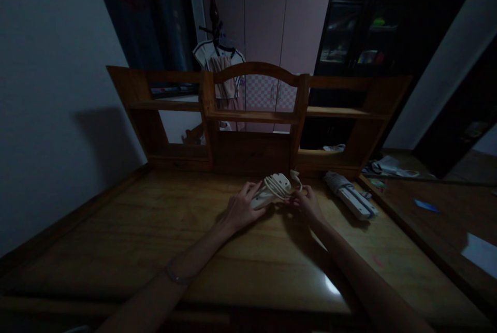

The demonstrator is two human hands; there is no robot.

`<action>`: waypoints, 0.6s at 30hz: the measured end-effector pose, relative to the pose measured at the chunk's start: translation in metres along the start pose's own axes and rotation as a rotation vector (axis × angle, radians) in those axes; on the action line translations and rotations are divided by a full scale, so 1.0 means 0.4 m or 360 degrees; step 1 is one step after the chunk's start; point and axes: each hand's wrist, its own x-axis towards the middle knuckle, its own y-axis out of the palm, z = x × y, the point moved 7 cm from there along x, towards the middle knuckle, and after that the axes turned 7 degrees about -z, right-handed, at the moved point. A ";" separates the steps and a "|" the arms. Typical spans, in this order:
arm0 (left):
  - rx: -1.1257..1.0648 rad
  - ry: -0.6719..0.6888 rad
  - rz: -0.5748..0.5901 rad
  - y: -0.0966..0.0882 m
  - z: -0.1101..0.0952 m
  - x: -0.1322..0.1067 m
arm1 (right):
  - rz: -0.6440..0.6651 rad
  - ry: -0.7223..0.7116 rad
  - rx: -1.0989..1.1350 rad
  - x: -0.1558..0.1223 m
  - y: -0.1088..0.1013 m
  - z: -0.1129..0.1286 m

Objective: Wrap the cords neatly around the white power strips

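A: What does the left hand (241, 210) have?
B: The white strip (261, 200), in the middle of the frame. The fingers are clamped on its left end.

A: And the right hand (306, 205)?
B: Just to the right of the strip. Its fingertips are together on the cord (276, 188), near the strip's right end.

A: How does the cord lie?
B: In several loops around the strip. A loose end rises beside the right hand, with the plug (294, 173) at the top.

A: Anything on the left arm?
B: A thin bracelet (179, 277), at the lower left of the frame.

A: What is under the hands?
B: A wooden bench (155, 240), across the lower half, with a bright glint at the lower right.

A: Anything else on it?
B: Another strip (354, 201), right of centre, its grey cord bundled at the far end.

A: And behind?
B: A wooden shelf (252, 117) along the bench's back edge. Past it, a pink wardrobe (266, 22) at upper centre, a hung shirt (207, 54) left of that, and a dark cabinet (361, 38) at upper right.
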 end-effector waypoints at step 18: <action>-0.0076 0.0210 0.0038 0.011 -0.020 0.003 | -0.0013 0.0136 0.0288 0.016 0.003 -0.041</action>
